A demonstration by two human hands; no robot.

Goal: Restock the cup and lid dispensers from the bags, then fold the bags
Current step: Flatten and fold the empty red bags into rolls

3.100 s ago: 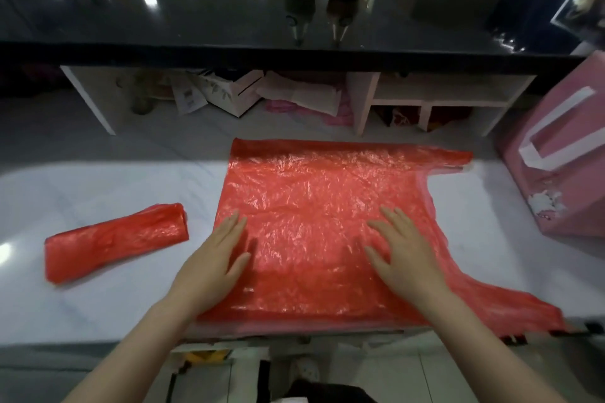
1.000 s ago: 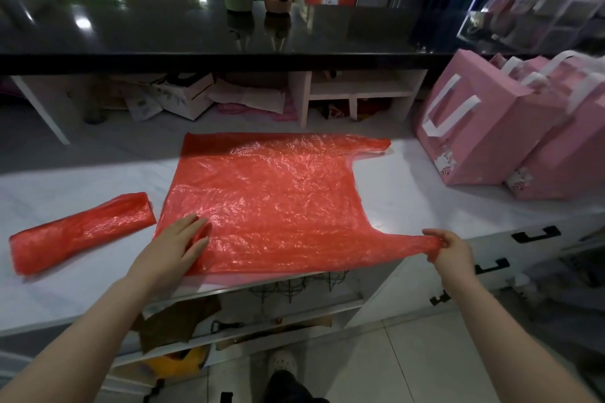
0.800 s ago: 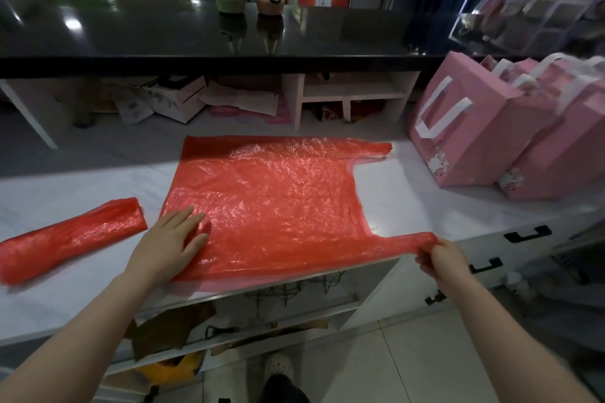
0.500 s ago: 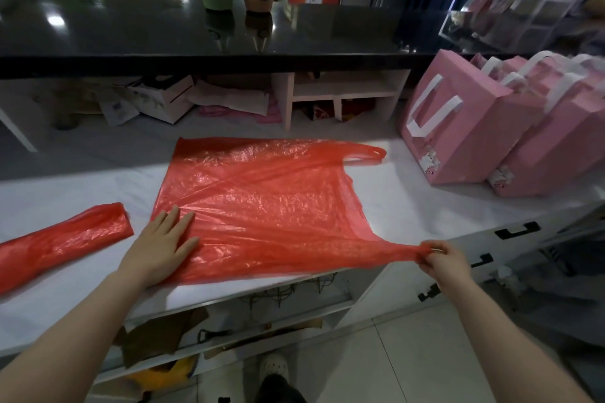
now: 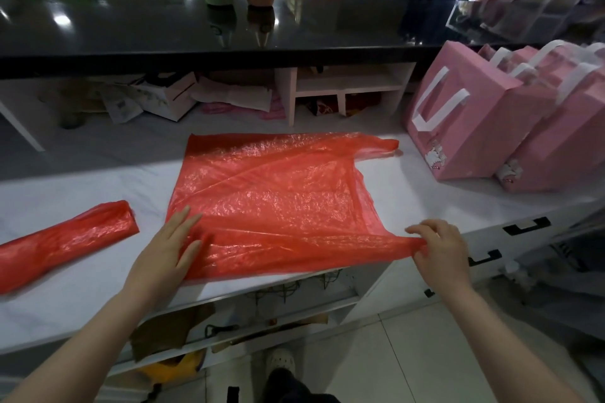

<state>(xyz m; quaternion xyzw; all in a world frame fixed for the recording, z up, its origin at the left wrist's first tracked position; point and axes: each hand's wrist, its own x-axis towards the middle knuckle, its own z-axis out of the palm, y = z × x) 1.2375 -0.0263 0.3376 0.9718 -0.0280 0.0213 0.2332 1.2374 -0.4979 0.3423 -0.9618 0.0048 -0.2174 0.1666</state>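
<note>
Near handle now drawn back in over the tabletop (image 5: pixel 425 186) edge, pinched in right hand (image 5: pixel 438 249) fingers; keep left hand (image 5: pixel 163 255), fingers spread, pressing the bag (image 5: pixel 275 193) flat, then fold handle across.

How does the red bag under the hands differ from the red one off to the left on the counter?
The spread bag lies open and flat; the rolled bag is a compact bundle. The left hand presses the spread bag and the right hand pinches its handle; nothing touches the rolled bag. Both are crinkly red plastic on the white counter.
</note>
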